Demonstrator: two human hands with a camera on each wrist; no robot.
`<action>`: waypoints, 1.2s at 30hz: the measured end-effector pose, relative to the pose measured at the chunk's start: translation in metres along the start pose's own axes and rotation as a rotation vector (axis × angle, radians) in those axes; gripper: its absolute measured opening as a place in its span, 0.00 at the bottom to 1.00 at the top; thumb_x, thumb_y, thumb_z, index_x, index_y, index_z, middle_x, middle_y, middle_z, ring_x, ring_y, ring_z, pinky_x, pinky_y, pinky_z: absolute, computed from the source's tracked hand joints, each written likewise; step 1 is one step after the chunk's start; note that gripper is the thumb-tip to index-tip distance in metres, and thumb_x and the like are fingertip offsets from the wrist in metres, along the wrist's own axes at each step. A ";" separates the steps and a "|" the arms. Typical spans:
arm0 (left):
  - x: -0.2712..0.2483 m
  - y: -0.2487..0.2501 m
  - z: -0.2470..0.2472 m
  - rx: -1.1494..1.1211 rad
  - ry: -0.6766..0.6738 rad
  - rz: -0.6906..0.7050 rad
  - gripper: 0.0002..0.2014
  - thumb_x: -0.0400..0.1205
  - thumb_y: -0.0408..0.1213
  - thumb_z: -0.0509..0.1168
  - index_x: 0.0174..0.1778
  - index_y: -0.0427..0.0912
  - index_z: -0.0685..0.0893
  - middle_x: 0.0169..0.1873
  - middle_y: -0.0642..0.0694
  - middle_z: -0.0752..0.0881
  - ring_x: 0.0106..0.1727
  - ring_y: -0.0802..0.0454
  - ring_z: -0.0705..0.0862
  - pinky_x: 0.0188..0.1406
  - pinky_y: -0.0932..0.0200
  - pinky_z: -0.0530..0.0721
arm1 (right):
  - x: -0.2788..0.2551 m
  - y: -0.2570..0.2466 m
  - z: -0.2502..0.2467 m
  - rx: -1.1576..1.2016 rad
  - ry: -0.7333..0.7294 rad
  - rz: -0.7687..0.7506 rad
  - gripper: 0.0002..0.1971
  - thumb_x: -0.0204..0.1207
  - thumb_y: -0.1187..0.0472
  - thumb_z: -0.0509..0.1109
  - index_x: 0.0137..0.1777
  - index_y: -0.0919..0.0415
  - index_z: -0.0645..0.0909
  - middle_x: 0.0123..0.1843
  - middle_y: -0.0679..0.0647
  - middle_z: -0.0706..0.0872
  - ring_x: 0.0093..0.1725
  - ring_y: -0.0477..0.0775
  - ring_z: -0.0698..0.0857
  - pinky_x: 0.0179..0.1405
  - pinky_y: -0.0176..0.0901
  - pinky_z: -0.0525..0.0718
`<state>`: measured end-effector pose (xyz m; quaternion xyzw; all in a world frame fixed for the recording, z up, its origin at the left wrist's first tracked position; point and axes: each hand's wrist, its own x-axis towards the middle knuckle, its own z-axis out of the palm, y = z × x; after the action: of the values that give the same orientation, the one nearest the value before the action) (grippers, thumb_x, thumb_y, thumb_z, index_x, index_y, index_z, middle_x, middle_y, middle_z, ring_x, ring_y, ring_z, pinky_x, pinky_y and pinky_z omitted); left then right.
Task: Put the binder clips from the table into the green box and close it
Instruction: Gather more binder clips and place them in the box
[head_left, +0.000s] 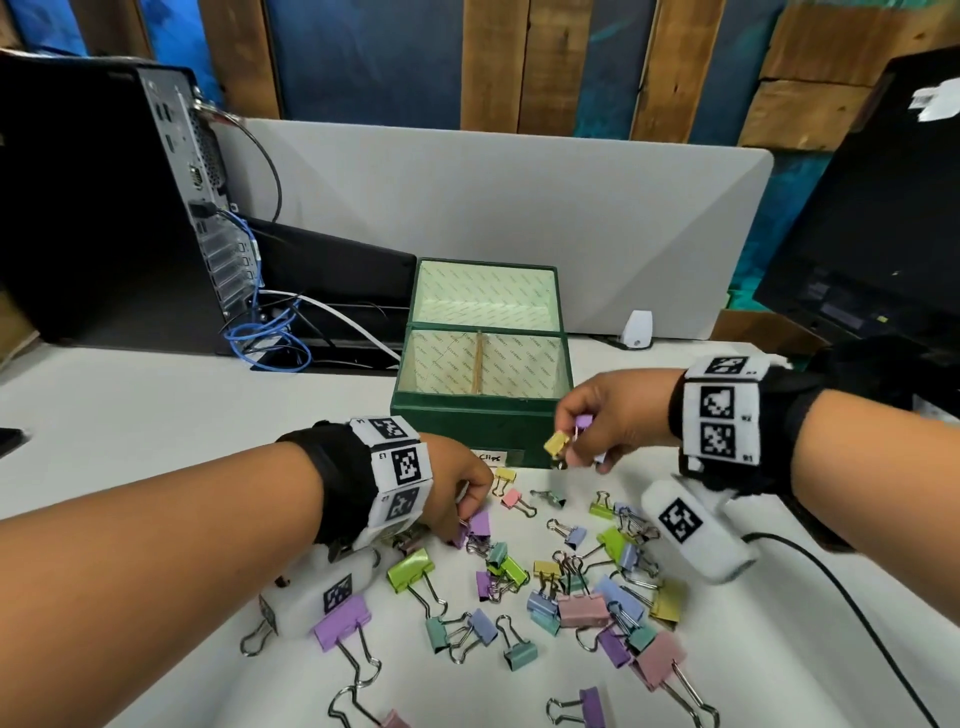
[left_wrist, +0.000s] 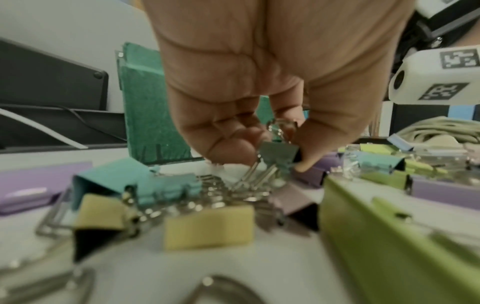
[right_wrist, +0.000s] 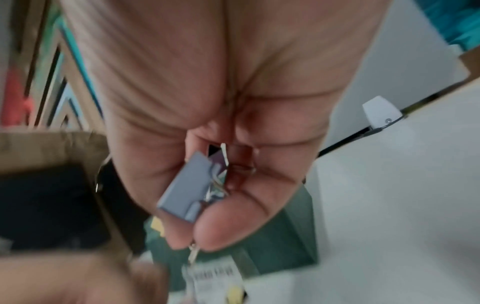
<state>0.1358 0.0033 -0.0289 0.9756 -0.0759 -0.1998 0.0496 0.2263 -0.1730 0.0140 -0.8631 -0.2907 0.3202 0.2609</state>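
The green box (head_left: 483, 415) stands open mid-table, its lid upright behind it. Several pastel binder clips (head_left: 571, 587) lie scattered on the white table in front of it. My left hand (head_left: 462, 519) is down at the far left of the pile. In the left wrist view it (left_wrist: 272, 156) pinches a teal binder clip (left_wrist: 279, 152) between thumb and fingers. My right hand (head_left: 576, 441) hovers at the box's front right corner and grips a lavender clip (right_wrist: 187, 189). A yellow clip (head_left: 557, 442) dangles from its fingers.
A computer tower (head_left: 104, 208) with tangled cables (head_left: 270, 338) stands at the back left, and a black monitor (head_left: 883, 218) at the right. A grey partition (head_left: 493, 197) runs behind the box. A small white device (head_left: 638, 328) and a black cable (head_left: 857, 613) lie at the right.
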 end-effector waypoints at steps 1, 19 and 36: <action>-0.001 -0.001 -0.001 -0.019 -0.003 -0.007 0.12 0.70 0.35 0.72 0.30 0.52 0.74 0.32 0.56 0.77 0.34 0.57 0.73 0.33 0.63 0.73 | -0.001 -0.002 -0.006 0.062 0.033 -0.007 0.09 0.70 0.73 0.73 0.37 0.60 0.80 0.37 0.54 0.87 0.35 0.50 0.83 0.37 0.36 0.87; -0.024 -0.007 -0.020 -0.259 0.181 -0.062 0.11 0.69 0.32 0.72 0.30 0.51 0.77 0.35 0.52 0.85 0.36 0.56 0.81 0.39 0.62 0.84 | 0.052 -0.028 -0.029 0.346 0.339 -0.030 0.13 0.75 0.78 0.63 0.39 0.60 0.81 0.49 0.61 0.83 0.51 0.56 0.83 0.63 0.50 0.83; 0.030 -0.014 -0.086 -1.097 0.491 -0.105 0.14 0.73 0.20 0.66 0.27 0.42 0.76 0.28 0.42 0.81 0.25 0.53 0.80 0.28 0.62 0.82 | -0.014 0.003 -0.014 -0.164 0.238 -0.073 0.10 0.77 0.66 0.65 0.48 0.48 0.81 0.42 0.46 0.84 0.42 0.46 0.84 0.43 0.39 0.86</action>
<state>0.1988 0.0175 0.0370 0.8277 0.1003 0.0191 0.5518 0.2284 -0.1887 0.0268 -0.9023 -0.3138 0.1810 0.2337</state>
